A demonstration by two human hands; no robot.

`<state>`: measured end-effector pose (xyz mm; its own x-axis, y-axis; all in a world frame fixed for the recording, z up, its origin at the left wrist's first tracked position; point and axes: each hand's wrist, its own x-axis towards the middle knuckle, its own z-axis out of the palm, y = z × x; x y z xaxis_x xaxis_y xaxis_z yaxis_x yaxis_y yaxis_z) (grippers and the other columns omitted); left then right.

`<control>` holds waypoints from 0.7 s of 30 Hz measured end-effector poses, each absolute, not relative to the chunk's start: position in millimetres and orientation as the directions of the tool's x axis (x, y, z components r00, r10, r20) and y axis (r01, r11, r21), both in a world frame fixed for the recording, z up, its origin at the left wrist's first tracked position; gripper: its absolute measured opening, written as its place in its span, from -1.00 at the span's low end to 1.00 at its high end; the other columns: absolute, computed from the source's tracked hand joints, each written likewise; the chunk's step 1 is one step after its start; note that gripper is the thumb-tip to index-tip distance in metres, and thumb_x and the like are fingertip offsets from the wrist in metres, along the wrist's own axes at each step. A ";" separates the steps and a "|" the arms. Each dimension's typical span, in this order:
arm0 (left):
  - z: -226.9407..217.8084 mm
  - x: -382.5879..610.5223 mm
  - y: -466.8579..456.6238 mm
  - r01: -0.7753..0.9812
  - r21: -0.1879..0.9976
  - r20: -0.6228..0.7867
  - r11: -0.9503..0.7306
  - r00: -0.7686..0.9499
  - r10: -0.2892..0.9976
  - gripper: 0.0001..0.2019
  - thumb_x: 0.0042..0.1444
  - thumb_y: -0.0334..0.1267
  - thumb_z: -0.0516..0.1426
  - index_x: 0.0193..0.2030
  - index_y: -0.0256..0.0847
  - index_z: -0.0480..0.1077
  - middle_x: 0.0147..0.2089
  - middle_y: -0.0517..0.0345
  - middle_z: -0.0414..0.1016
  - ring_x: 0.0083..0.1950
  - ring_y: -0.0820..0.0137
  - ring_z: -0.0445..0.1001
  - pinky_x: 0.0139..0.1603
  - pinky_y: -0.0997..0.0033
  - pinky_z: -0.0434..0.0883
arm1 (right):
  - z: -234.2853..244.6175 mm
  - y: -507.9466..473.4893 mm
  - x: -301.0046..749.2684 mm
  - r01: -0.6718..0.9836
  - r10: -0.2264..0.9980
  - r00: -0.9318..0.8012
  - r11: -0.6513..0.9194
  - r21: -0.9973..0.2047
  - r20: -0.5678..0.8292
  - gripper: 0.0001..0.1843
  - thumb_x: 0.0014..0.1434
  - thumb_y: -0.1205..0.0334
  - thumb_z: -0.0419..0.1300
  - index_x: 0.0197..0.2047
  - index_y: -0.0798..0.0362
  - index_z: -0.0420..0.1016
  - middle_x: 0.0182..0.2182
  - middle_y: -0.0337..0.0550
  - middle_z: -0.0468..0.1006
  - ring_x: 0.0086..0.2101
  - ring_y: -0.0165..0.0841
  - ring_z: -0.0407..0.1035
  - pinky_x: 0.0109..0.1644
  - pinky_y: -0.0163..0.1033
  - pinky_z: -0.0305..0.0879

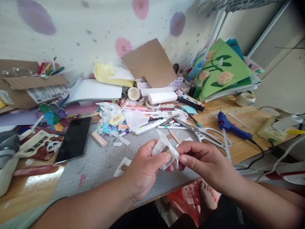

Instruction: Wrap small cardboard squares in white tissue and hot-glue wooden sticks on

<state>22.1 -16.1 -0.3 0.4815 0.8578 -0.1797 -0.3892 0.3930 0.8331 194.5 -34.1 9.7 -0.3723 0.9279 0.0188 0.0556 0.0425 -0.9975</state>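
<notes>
My left hand [147, 165] grips a small piece of brown card wrapped in white textured paper [162, 149], thumb pressed on its face. At its right side, my right hand [199, 157] pinches the paper's loose edge between thumb and fingers. Both hands are above the front of a grey cutting mat [95, 178]. Just behind my left hand, another scrap of brown card with white paper [123, 166] lies on the mat, partly covered by the hand. Large silver-handled scissors [202, 132] rest behind my right hand.
A blue glue gun [232, 125] with a black cord lies at right. Pens, markers [150, 125] and paper scraps crowd the middle. To the left are a black phone [73, 140] and a cardboard box [30, 86]. A green flower picture [224, 70] leans at back right.
</notes>
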 end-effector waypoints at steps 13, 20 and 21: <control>-5.1 14.9 -17.1 -0.295 0.910 -0.091 0.291 0.543 0.835 -0.85 0.05 -0.30 0.20 -0.22 -0.22 0.39 -0.31 0.17 0.44 -0.29 0.44 0.35 -0.27 0.43 0.33 | 7.7 -35.8 186.3 0.388 0.959 -0.215 0.260 -0.884 0.187 -0.84 0.19 0.30 0.16 -0.44 0.05 0.45 -0.54 -0.26 0.54 -0.50 -0.45 0.37 -0.41 -0.37 0.24; -2.2 22.4 -19.7 -0.408 0.818 -0.156 0.405 0.521 0.839 -0.90 0.12 -0.32 0.11 -0.25 -0.23 0.44 -0.33 0.16 0.43 -0.29 0.43 0.32 -0.19 0.38 0.30 | -0.3 -32.3 195.9 0.502 0.758 -0.213 0.626 -0.597 0.616 -0.88 0.15 0.43 0.20 -0.25 0.05 0.36 -0.40 -0.21 0.41 -0.39 -0.42 0.34 -0.32 -0.32 0.29; -2.8 22.9 -19.1 -0.393 0.821 -0.187 0.415 0.502 0.844 -0.91 0.11 -0.32 0.12 -0.28 -0.24 0.45 -0.36 0.17 0.43 -0.31 0.45 0.30 -0.20 0.41 0.28 | -0.9 -31.2 197.3 0.497 0.731 -0.253 0.661 -0.563 0.634 -0.87 0.16 0.45 0.19 -0.25 0.05 0.36 -0.39 -0.20 0.41 -0.37 -0.41 0.34 -0.29 -0.31 0.29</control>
